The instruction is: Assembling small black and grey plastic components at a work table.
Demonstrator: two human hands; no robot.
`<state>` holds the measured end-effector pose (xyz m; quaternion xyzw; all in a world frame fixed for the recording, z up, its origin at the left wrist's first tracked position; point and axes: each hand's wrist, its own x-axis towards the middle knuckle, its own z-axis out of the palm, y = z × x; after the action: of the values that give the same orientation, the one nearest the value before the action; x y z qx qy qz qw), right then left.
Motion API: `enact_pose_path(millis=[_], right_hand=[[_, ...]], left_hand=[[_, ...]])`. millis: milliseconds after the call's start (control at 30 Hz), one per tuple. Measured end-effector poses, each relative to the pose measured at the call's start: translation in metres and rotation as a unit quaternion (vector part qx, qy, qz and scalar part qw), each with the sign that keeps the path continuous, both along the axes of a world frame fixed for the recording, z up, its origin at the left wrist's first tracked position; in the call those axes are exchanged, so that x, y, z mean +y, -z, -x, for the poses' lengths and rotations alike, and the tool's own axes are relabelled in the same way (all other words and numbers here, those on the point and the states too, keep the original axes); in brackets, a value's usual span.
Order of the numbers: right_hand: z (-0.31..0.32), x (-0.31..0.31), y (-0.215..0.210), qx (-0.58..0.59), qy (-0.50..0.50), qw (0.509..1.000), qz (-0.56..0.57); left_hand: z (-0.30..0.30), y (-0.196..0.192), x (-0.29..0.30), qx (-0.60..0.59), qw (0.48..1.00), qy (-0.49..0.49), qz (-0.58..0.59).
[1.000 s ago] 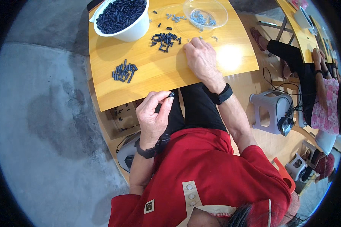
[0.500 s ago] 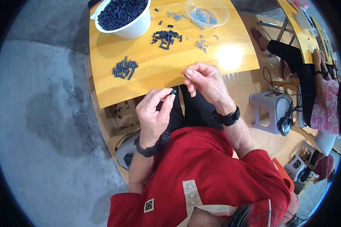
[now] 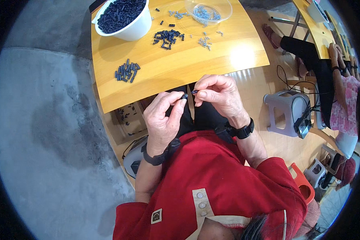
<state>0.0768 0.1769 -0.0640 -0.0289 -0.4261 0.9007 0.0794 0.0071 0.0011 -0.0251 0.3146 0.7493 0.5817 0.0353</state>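
Note:
My left hand [image 3: 162, 120] pinches a small black cylindrical piece [image 3: 184, 96] between thumb and fingertips, just off the table's near edge. Close to its right, my right hand [image 3: 221, 96] is closed in a pinch on a small dark piece [image 3: 194, 92], too small to make out its kind. A narrow gap separates the two pieces. Beyond my hands, a pile of black tubular pieces [image 3: 127, 73] lies on the yellow wooden table [image 3: 164, 76]. Farther back is another pile of short black pieces [image 3: 167, 39], with small silvery metal parts [image 3: 204, 43] scattered to its right.
A white bucket [image 3: 134, 33] full of black pieces stands at the table's back left. A clear round bowl [image 3: 227, 17] holds more silvery parts. To the right are a grey plastic stool [image 3: 282, 114] with cables and a seated person in pink [image 3: 345, 106] at another table.
My right hand has come down toward the piece in my left hand, and a dark piece now shows at its fingertips. The table has shifted slightly up and left in view.

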Motion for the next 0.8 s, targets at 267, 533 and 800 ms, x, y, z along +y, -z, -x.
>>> enact_pose_path(millis=[267, 533, 800], right_hand=[[-0.004, -0.001, -0.011, 0.005, 0.041, 0.998, -0.053], [-0.004, 0.0, -0.022, -0.007, 0.057, 0.986, -0.155], [-0.001, 0.005, -0.029, 0.027, 0.054, 0.966, -0.253]], left_hand=[[-0.001, -0.005, 0.004, 0.008, 1.0, 0.015, -0.002], [0.0, -0.008, 0.005, 0.038, 0.999, 0.013, 0.025], [0.004, -0.012, 0.006, 0.071, 0.996, 0.024, 0.052]])
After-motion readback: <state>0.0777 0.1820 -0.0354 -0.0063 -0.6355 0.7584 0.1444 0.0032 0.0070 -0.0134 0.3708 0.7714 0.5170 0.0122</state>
